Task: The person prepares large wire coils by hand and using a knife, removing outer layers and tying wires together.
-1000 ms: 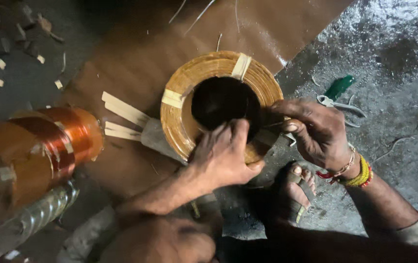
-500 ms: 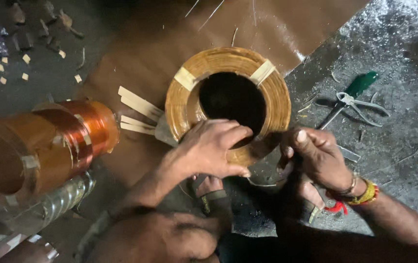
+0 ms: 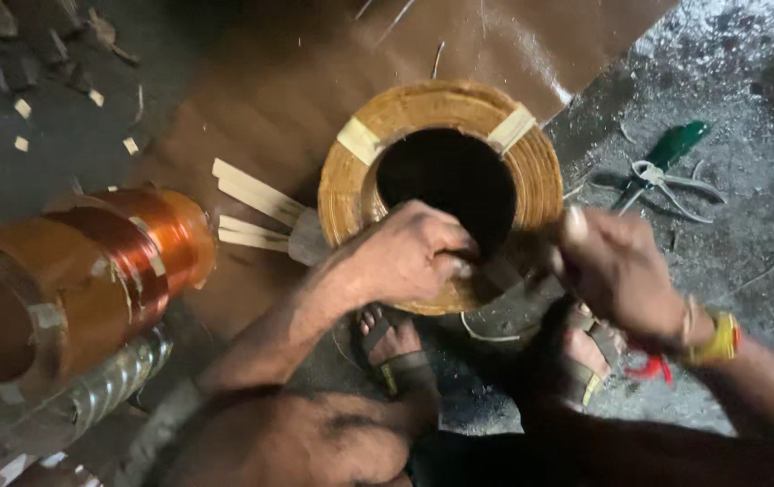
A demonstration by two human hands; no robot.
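R hand [image 3: 617,271] lifted off 1 coil ring [image 3: 441,194]; 2 tape strips

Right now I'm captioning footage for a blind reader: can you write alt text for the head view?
Left hand rests on the near rim of a tan ring-shaped coil on brown sheet; the blurred right hand is beside it. A copper coil lies left, green-handled pliers right.

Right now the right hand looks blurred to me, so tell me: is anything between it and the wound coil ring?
Nothing visible. The right hand hovers at the wound coil ring's near right edge; the left hand already rests on it.
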